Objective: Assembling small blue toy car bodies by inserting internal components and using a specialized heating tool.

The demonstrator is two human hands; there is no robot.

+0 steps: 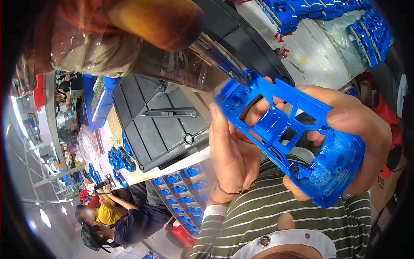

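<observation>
A blue plastic toy car body shell [276, 129] is tilted, its hollow inside toward me. My left hand [233, 151] supports its left edge, with fingers partly hidden behind the shell. My right hand [360, 123] grips the opposite side, with the thumb on the rim near the broad end. A metal rod [224, 58] with a rounded amber-brown handle [157, 21] reaches down to the shell's far end. Its tip appears to touch a corner there. Neither hand is on this tool.
Below the rod lies a ribbed black panel [146, 134] bearing a dark craft knife [168, 113]. A compartment tray [170, 211] holds several blue parts. More blue shells [368, 39] and small red pieces [282, 52] lie at upper right. A person [125, 222] works at lower left.
</observation>
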